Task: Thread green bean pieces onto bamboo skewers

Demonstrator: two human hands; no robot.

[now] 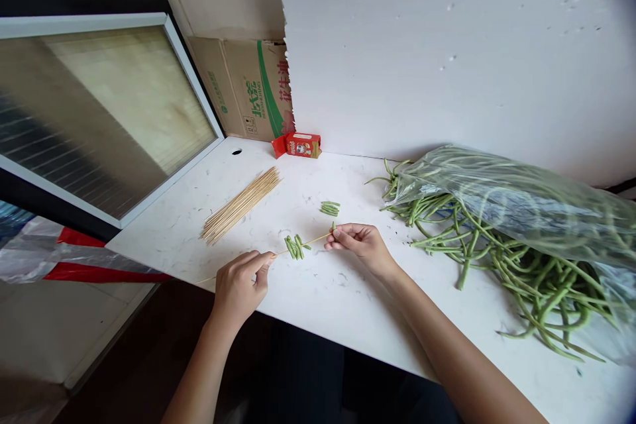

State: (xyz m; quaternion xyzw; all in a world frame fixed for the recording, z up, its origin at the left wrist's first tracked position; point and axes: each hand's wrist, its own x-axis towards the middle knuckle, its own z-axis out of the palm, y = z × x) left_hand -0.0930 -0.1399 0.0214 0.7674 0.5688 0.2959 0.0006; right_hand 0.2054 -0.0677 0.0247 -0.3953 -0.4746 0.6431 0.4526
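My left hand (242, 279) is closed on a thin bamboo skewer (317, 239), whose rear end sticks out past the wrist over the table edge. Several short green bean pieces (294, 248) are threaded side by side across its middle. At the far tip, my right hand (360, 243) pinches another green bean piece (333, 226) between thumb and forefinger. A small row of cut bean pieces (330, 208) lies on the table just beyond the right hand. To the left rests a bundle of loose bamboo skewers (242, 205).
Long green beans (467, 245) spill from a clear plastic bag (517, 192) on the right of the white table (308, 311). A red packet (303, 145) and a cardboard box (243, 89) stand at the back. On the left leans a framed glass panel (124, 112).
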